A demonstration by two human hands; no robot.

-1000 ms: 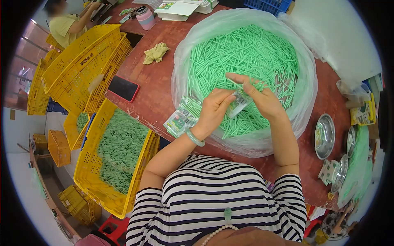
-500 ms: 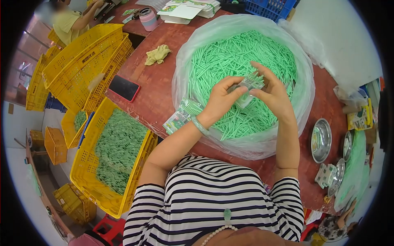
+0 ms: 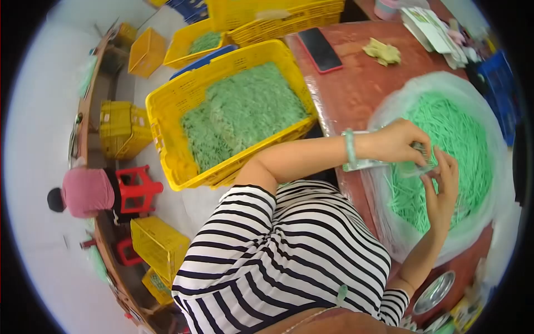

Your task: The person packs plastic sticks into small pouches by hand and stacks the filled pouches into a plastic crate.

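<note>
A small clear plastic packet (image 3: 411,168) with thin green sticks in it is held over the big bag. My left hand (image 3: 401,142), with a pale green bangle at the wrist, has its fingers bent onto the packet's top. Thumb and fingers of my right hand (image 3: 443,177) close on the packet's other end. Beneath them, a heap of green sticks (image 3: 464,133) fills the clear plastic bag (image 3: 384,236). White-and-green packs (image 3: 370,165) lie partly hidden under my left wrist.
Left of the red table (image 3: 347,83) stands a yellow crate (image 3: 164,161) of green pieces. A phone (image 3: 321,50) and a yellow cloth (image 3: 382,52) lie on the table. A metal bowl (image 3: 434,293) is at lower right. A person in pink (image 3: 89,192) is beside a red stool (image 3: 136,189).
The view has swung left, bringing the yellow crate nearer the middle and the pink-clad person into sight. Both hands still hold the packet; my left hand's fingers now bend over its top.
</note>
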